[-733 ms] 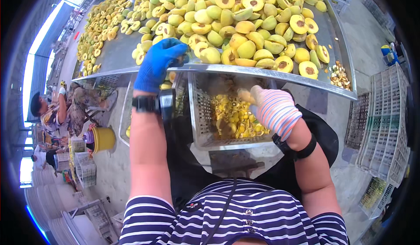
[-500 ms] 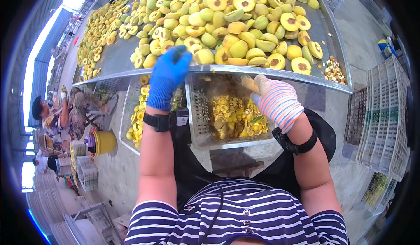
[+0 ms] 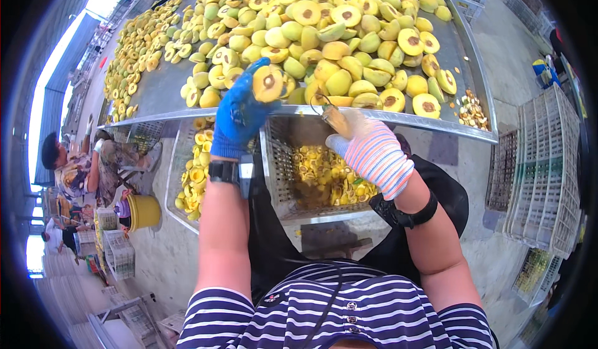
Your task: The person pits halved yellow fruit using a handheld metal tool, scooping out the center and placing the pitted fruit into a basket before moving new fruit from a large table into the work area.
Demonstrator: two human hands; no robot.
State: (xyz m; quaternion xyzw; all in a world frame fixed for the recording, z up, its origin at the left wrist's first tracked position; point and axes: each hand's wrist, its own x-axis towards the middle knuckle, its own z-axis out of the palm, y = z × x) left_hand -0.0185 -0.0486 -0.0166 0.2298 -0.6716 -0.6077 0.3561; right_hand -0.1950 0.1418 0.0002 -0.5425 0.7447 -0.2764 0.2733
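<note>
My left hand [image 3: 238,120], in a blue glove, holds a yellow peach half [image 3: 267,85] at the table's near edge, its cut face with the brown centre showing. In a white glove with coloured stripes, my right hand [image 3: 377,155] grips a pitting tool [image 3: 337,121] by its wooden handle. The tool's thin wire loop points toward the peach half, a little apart from it. Just beyond both hands, a heap of halved yellow-green peaches [image 3: 339,78] covers much of the metal table [image 3: 163,78].
Below the table edge stands a crate [image 3: 278,162] with yellow fruit scraps; left of it, another holds peach pieces [image 3: 196,174]. Removed pits [image 3: 473,110] lie at the table's right corner. Stacked crates [image 3: 542,168] stand right. A seated person [image 3: 78,162] and a yellow bucket [image 3: 144,211] are left.
My left hand has come back from the heap and now shows a peach half in its fingers. My right hand has moved left and up, bringing the tool near it.
</note>
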